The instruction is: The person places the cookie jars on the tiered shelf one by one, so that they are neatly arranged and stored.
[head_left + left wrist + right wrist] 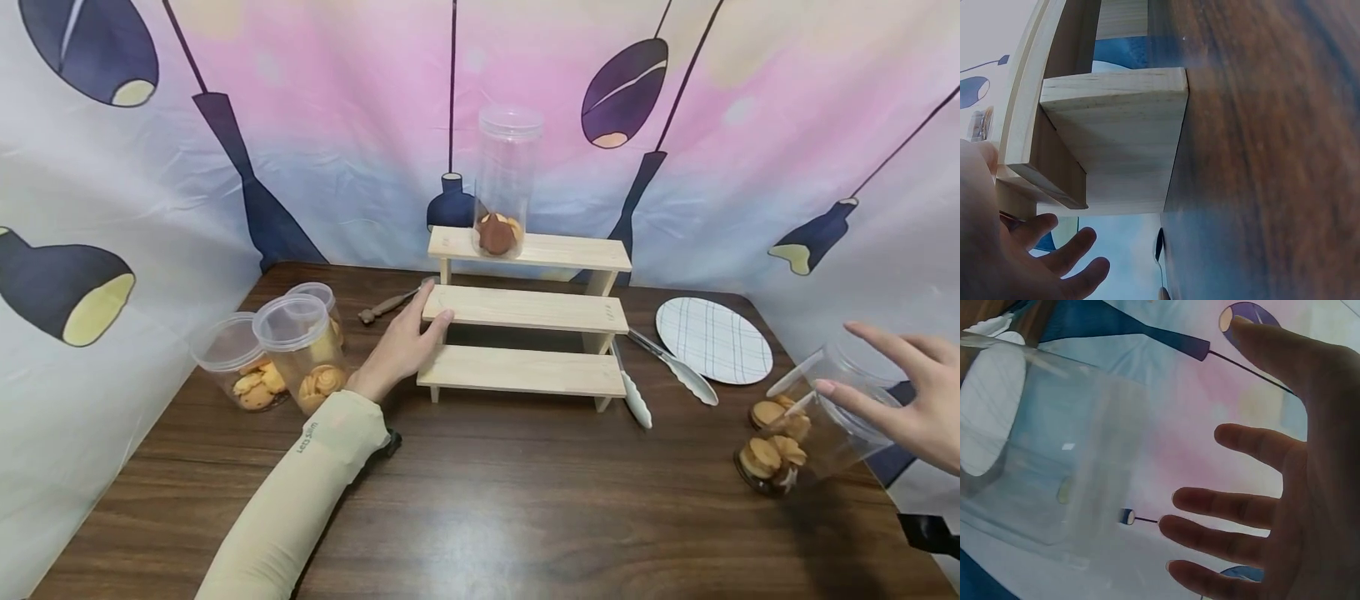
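My left hand (401, 337) touches the left end of the middle tier of a three-tier wooden stand (525, 308). Its thumb lies over the board; in the left wrist view the other fingers (1085, 240) spread loosely past the board's end. On the top tier stands a clear lidded jar (506, 179) with cookies at its bottom. Over at the right, my right hand (918, 392) hovers with spread fingers near two clear jars (825, 425) of cookies. The right wrist view shows that hand (1297, 487) apart from a clear jar (1041, 450), holding nothing.
Several clear jars of cookies (288, 333) cluster at the table's left. Tongs (678, 371) and a second pair (636, 400) lie right of the stand, near a white checked plate (712, 340). A wooden-handled utensil (382, 308) lies behind my left hand. A printed cloth backs the table.
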Motion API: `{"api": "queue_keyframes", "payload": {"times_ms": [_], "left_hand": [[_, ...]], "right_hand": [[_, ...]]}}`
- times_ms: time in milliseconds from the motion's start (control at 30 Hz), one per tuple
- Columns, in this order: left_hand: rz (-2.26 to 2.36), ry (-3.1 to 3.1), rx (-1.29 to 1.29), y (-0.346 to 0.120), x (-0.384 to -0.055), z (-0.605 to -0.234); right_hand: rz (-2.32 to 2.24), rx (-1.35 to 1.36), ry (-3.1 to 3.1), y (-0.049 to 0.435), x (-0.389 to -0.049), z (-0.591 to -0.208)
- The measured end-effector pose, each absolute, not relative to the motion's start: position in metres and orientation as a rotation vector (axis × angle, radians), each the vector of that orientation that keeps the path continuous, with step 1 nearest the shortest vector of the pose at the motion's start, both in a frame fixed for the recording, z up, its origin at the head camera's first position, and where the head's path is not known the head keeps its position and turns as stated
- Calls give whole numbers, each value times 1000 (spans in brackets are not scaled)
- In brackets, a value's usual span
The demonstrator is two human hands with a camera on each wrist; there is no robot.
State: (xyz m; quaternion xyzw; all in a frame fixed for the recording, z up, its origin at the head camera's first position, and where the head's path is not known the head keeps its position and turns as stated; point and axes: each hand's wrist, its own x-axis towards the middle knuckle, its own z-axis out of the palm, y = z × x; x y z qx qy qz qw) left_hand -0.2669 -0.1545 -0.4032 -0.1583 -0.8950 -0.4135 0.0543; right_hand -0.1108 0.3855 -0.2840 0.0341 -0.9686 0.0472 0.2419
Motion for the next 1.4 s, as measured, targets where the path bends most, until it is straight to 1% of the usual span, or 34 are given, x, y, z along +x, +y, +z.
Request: {"api": "queue_keyframes", "payload": {"times_ms": [300,767,1067,1400], "left_hand": [[-1231,-2725,-458,-155,-269,-401],[-1226,-2721,-464,-154,-270,-404],[-1222,-2718,-481,-154,-268,-405],[-1242,-2712,-471,-154,-269,-404]], "right_hand": [[113,45,-2700,392,-103,-302],[29,-33,-2780,399,-104,-311],[50,18,-2784,404,-105,-318],[56,23,-2774,403,-105,-317]]}}
